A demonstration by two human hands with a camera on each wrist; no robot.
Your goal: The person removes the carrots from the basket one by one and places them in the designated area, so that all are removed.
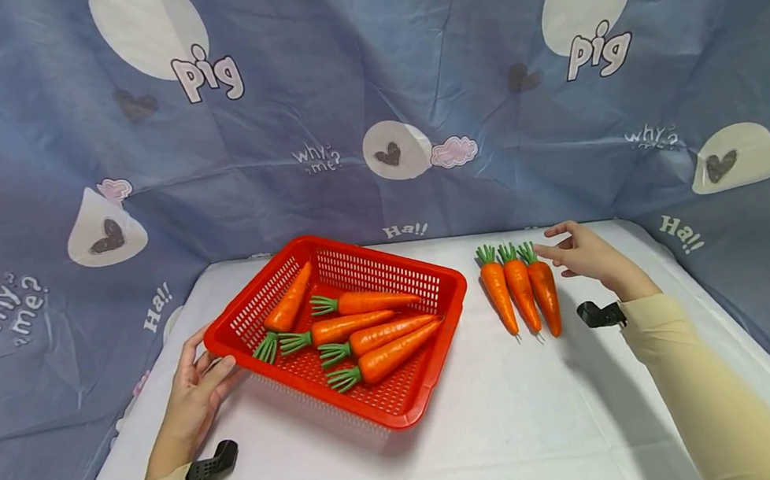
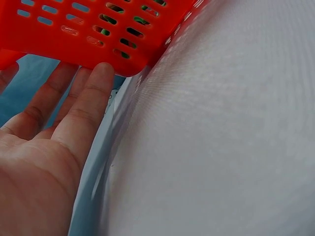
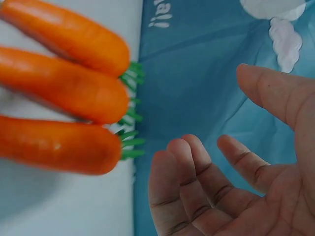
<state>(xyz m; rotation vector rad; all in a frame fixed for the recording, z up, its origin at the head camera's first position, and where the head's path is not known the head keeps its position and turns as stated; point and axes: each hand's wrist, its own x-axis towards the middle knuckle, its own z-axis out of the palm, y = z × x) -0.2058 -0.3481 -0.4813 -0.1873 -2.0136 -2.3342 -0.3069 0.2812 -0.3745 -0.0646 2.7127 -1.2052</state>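
My left hand (image 1: pixel 197 388) is at the left corner of a red perforated plastic basket (image 1: pixel 437 380), its fingertips against the outer wall just below the rim. In the left wrist view the fingers (image 2: pixel 81 120) reach out nearly straight along the basket's edge (image 2: pixel 64 46). Inside the basket lie several orange carrots (image 1: pixel 391 354) with green tops. My right hand (image 1: pixel 582 253) hovers beside the tops of three more carrots (image 1: pixel 519 288), lined up on the table. Its fingers are loosely bent and hold nothing, with thumb and fingertips apart in the right wrist view.
A white cloth covers the table (image 1: pixel 493 434). Behind it and along both sides hangs a blue printed curtain (image 1: pixel 324 207). The three loose carrots lie to the right of the basket.
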